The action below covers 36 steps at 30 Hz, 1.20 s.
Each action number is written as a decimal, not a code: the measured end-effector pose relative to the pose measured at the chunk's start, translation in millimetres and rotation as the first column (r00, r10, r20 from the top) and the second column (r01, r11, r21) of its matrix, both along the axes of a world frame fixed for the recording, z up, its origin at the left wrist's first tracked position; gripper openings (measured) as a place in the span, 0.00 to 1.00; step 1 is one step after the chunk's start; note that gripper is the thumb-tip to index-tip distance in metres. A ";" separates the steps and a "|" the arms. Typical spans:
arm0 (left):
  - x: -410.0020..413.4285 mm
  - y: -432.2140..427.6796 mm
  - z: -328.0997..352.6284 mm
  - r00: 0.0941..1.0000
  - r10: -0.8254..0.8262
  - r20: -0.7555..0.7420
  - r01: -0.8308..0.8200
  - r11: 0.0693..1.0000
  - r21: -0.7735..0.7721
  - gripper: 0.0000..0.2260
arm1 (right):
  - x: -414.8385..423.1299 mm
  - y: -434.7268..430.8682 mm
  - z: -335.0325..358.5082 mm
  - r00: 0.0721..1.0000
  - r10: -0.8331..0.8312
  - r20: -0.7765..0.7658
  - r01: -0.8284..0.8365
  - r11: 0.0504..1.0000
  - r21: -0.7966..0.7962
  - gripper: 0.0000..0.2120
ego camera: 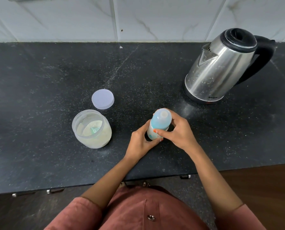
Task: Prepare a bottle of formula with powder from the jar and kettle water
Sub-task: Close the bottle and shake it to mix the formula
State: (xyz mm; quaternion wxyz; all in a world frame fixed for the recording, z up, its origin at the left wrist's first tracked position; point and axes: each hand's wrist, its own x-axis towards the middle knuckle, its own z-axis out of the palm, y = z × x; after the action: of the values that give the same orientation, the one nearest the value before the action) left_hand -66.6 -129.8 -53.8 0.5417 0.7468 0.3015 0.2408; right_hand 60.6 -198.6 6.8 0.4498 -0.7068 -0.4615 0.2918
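A baby bottle (160, 121) with a blue cap stands upright on the black counter (55, 77), near its front middle. My left hand (141, 141) wraps its lower body from the left. My right hand (178, 130) grips the blue cap from the right, thumb across the front. An open clear jar (91, 129) of pale powder stands to the left of the bottle, with a light blue scoop (94, 129) lying in the powder. The jar's white lid (102, 99) lies flat just behind it. A steel kettle (221, 67) with a black lid and handle stands at the back right.
A white tiled wall (138, 17) runs behind the counter. The counter's front edge crosses the lower frame, with small metal handles (185, 176) under it and a brown wooden surface (263, 185) at the lower right.
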 end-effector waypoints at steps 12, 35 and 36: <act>-0.2 -5.2 2.7 0.997 0.070 -0.016 -0.069 0.995 0.066 0.25 | -40.2 1.0 -10.3 0.921 -0.384 0.067 0.366 0.911 0.188 0.24; -10.4 9.8 6.3 0.980 -0.022 -0.198 0.050 0.989 0.140 0.35 | -6.2 -6.1 -8.7 0.760 -0.375 -0.531 0.429 0.903 -0.023 0.14; -11.9 11.1 7.1 0.978 -0.011 -0.207 0.045 0.986 0.161 0.33 | -1.5 -7.9 -3.7 0.721 -0.376 -0.582 0.440 0.898 -0.035 0.13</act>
State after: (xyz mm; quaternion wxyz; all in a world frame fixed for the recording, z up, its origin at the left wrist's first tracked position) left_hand -78.5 -118.7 -46.7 0.4473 0.8142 0.3243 0.1786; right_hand 59.1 -206.5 3.1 0.6574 -0.6444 -0.1515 0.3601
